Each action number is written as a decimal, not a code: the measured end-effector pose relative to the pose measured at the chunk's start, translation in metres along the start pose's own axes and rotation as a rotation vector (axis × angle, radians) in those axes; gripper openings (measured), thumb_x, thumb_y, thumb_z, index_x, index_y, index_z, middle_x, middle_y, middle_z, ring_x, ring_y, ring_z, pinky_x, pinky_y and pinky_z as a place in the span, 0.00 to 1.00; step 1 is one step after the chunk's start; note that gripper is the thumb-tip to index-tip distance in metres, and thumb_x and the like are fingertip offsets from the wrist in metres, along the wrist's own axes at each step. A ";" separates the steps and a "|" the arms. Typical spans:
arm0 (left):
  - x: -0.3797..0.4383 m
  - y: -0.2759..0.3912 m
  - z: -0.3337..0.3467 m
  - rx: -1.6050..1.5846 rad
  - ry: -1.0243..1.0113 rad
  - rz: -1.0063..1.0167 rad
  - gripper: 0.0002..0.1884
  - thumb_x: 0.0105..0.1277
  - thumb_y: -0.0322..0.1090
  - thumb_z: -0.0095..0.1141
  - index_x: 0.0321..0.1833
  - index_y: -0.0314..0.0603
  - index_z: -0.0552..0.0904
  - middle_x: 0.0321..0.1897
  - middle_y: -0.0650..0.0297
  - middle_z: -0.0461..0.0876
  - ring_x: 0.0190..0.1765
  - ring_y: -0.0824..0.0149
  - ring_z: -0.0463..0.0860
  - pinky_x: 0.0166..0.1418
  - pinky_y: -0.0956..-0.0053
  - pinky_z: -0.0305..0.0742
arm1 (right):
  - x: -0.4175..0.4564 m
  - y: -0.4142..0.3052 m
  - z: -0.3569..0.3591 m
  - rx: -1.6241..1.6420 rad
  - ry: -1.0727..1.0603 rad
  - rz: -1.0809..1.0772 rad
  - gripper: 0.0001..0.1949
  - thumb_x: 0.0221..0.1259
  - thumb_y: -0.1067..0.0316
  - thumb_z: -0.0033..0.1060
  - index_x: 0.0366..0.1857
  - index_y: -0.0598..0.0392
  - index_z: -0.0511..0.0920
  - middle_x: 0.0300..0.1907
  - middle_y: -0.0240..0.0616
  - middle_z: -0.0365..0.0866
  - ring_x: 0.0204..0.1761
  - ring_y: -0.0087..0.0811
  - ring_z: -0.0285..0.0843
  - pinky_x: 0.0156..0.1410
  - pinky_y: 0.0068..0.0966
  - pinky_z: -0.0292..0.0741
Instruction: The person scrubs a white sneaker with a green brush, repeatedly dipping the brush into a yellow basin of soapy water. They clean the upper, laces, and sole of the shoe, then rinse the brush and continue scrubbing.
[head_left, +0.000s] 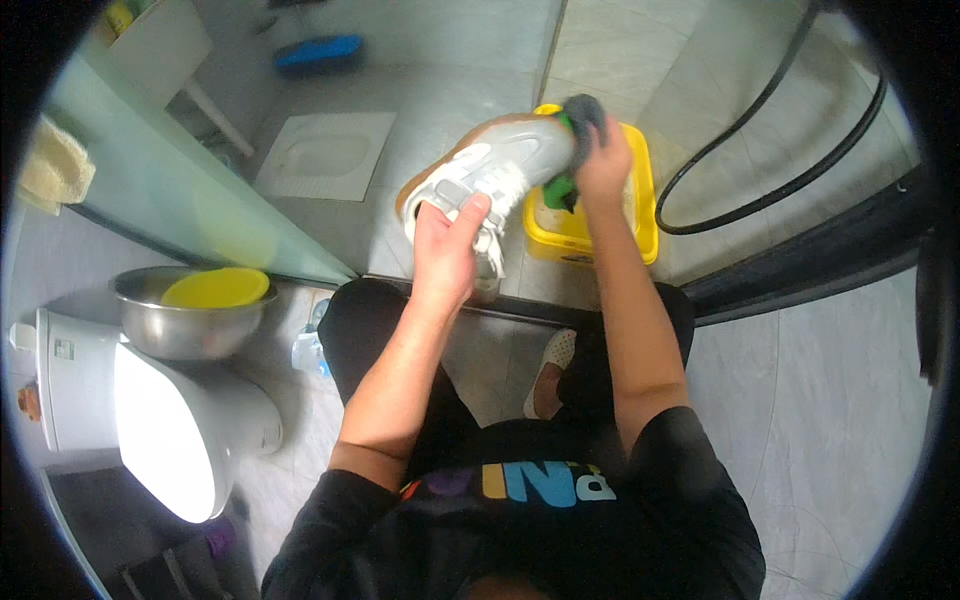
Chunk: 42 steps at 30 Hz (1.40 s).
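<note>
My left hand (448, 244) grips a white and grey sneaker (495, 161) at its ankle opening, fingers inside and thumb over the tongue. The shoe lies on its side in the air, its tan sole facing away and its laces dangling. At the toe, my right hand (604, 154) holds a dark grey cloth or scrubber (583, 124), somewhat blurred, pressed close to the shoe; its exact kind I cannot tell. Below both is a yellow plastic basin (643, 195) on the tiled floor. Something green (556, 193) shows between the shoe's toe and the basin.
A black hose (780, 176) loops at the right. A glass partition (217, 180) and a squat toilet pan (322, 157) are at the left. Nearer stand a steel bowl (187, 326) holding a yellow basin (217, 289), a white toilet (165, 435) and a plastic bottle (307, 351). A dark door sill (525, 310) crosses before me.
</note>
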<state>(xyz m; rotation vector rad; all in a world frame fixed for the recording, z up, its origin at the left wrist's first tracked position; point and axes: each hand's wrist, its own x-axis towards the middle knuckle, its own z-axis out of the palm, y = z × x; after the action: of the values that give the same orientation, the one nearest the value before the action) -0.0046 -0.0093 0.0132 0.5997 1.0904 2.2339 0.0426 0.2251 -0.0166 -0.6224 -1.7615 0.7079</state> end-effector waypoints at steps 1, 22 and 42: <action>-0.001 0.001 -0.001 0.069 0.003 0.027 0.21 0.73 0.28 0.57 0.66 0.27 0.74 0.58 0.56 0.82 0.57 0.66 0.81 0.62 0.71 0.74 | 0.003 0.008 -0.003 0.198 0.094 0.056 0.16 0.66 0.70 0.62 0.55 0.65 0.80 0.47 0.50 0.87 0.49 0.42 0.86 0.56 0.33 0.79; -0.106 0.118 -0.116 -0.124 0.487 0.432 0.13 0.65 0.23 0.56 0.52 0.29 0.80 0.47 0.58 0.85 0.48 0.65 0.84 0.54 0.70 0.77 | -0.089 -0.069 -0.077 0.072 -0.332 0.048 0.19 0.67 0.72 0.65 0.60 0.67 0.79 0.55 0.42 0.84 0.56 0.31 0.80 0.65 0.29 0.75; -0.457 -0.093 -0.482 -0.718 1.700 -0.327 0.17 0.74 0.33 0.40 0.55 0.31 0.80 0.54 0.49 0.84 0.55 0.47 0.85 0.62 0.43 0.78 | -0.116 -0.083 -0.070 0.072 -0.454 0.244 0.23 0.68 0.65 0.65 0.63 0.66 0.77 0.57 0.44 0.85 0.53 0.30 0.81 0.61 0.28 0.76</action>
<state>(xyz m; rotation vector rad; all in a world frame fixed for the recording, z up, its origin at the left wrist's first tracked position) 0.0641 -0.5338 -0.3996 -1.8925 0.6836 2.2563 0.1358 0.0967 -0.0144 -0.6705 -2.0809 1.1462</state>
